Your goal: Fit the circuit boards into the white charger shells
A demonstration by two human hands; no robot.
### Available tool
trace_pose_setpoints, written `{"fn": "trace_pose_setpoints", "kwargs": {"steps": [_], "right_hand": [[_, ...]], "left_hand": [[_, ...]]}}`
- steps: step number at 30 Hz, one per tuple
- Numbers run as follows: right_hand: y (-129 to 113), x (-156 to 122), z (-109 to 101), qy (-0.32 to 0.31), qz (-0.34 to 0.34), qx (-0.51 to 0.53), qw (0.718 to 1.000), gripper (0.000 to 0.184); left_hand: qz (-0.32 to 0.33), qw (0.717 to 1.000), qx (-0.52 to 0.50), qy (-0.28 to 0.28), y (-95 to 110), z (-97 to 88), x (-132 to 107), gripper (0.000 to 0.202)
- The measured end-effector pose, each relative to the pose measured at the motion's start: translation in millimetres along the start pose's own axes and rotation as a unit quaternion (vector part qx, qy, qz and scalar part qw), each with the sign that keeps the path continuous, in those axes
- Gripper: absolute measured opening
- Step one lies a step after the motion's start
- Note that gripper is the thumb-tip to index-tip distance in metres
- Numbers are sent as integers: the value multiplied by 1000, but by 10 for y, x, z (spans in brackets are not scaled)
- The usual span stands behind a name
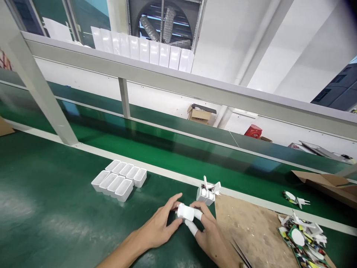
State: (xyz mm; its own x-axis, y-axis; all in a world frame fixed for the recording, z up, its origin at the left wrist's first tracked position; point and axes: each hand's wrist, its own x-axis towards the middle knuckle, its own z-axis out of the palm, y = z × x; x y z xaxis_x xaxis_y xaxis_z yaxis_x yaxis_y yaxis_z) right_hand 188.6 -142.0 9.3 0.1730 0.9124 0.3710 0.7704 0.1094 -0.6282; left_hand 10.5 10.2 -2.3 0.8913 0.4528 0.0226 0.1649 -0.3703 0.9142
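Note:
Both hands hold a small white plastic housing (185, 213) above the green bench. My left hand (157, 225) grips its left end between thumb and fingers. My right hand (209, 230), with white covers on its thumb and a finger, pinches the other end. Just beyond stand two white open cases (205, 197) with circuit parts and white plug pieces sticking out. To the left, two rows of open white cases (119, 186) stand side by side. Beside my right wrist is a pair of tweezers (241, 253); I cannot tell whether it lies on the cardboard.
A brown cardboard sheet (245, 219) covers the bench on the right, with a heap of circuit boards (304, 238) on it. One board with a plug (295, 199) lies on the green belt (167, 158). A frame post (47, 82) rises at left. A cardboard box (329, 182) is at far right.

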Motion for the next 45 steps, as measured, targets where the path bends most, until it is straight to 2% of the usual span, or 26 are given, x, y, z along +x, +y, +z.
{"fn": "trace_pose_setpoints", "kwargs": {"steps": [2,4,8,11,13,16,18,20,23,26,29,31,32,33,34,35,37,38,39,41,45], "right_hand": [[8,28,54,1,-40,-13,999,42],[37,39,106,11,-83,-25,996,48],[71,33,161,96,-139,-38,985,56],[63,23,175,114,-125,-30,985,57],[68,16,200,102,-123,-29,987,53],[90,12,261,79,-133,-38,987,48],[97,17,294,98,-124,-46,986,48],[87,25,310,126,-114,-51,984,50],[56,28,309,113,-101,-53,987,45],[35,15,309,95,-81,-43,991,40],[28,16,316,90,-57,-2,994,45],[13,40,313,69,-14,79,994,41],[-1,58,309,61,29,147,987,36],[-22,76,304,57,86,232,967,32],[-47,94,298,58,149,324,932,32],[-78,108,292,66,209,412,885,36],[-145,125,280,81,291,539,786,46],[-178,127,274,84,310,572,755,48],[-207,126,270,86,317,589,738,49],[-239,115,271,88,310,589,741,48],[-167,82,323,92,270,521,805,48]], "left_hand": [[4,1000,-16,5,1,-4,-4,69],[17,999,-34,10,-9,-17,-9,74],[47,997,-60,26,-24,-49,-31,95],[57,995,-67,44,-17,-63,-43,111],[58,995,-62,50,-11,-53,-38,114],[32,997,-31,60,-17,4,-25,94],[17,997,-5,73,-33,56,-31,77],[16,996,5,88,-51,95,-47,68],[30,994,-8,103,-63,93,-63,66],[58,995,-25,81,-66,27,-47,64],[53,996,-38,67,-83,-22,-22,62],[51,994,-44,86,-95,-4,-13,78],[59,992,-40,101,-96,24,-12,91],[72,990,-26,117,-92,62,-12,101],[91,987,-6,135,-81,106,-13,108],[111,981,20,156,-64,152,-14,108],[150,966,70,200,-17,234,-11,99],[171,956,87,221,9,262,-8,96],[188,948,100,238,35,279,-3,95],[210,936,118,256,79,283,7,92],[205,936,138,252,116,241,13,92]]}}
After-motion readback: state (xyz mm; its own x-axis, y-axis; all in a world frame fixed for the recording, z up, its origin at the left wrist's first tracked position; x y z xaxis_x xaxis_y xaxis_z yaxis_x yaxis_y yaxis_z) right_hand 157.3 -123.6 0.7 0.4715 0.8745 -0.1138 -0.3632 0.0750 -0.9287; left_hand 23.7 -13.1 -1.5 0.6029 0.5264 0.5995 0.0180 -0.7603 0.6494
